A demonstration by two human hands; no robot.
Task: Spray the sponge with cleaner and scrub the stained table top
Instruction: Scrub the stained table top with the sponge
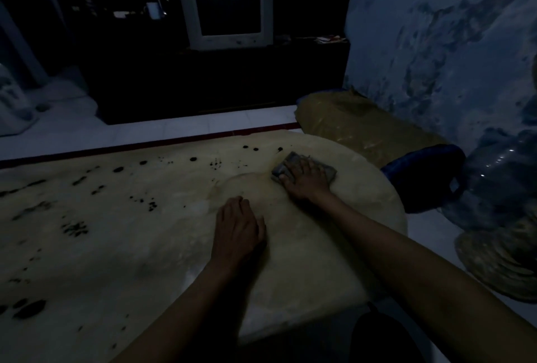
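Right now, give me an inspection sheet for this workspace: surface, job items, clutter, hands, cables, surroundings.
Surface: pale table top, dark stains across the left and far parts; area near the hands looks cleaner.
Job items: grey sponge on the table near the far right edge; no spray bottle seen.
Clutter: nothing seen on the table.
Hands: right hand pressed flat on the sponge; left hand flat on the bare table, holding nothing.
Cables: nothing seen.
Surroundings: dim room; old monitor on a dark cabinet beyond; blue container and peeling wall at right.
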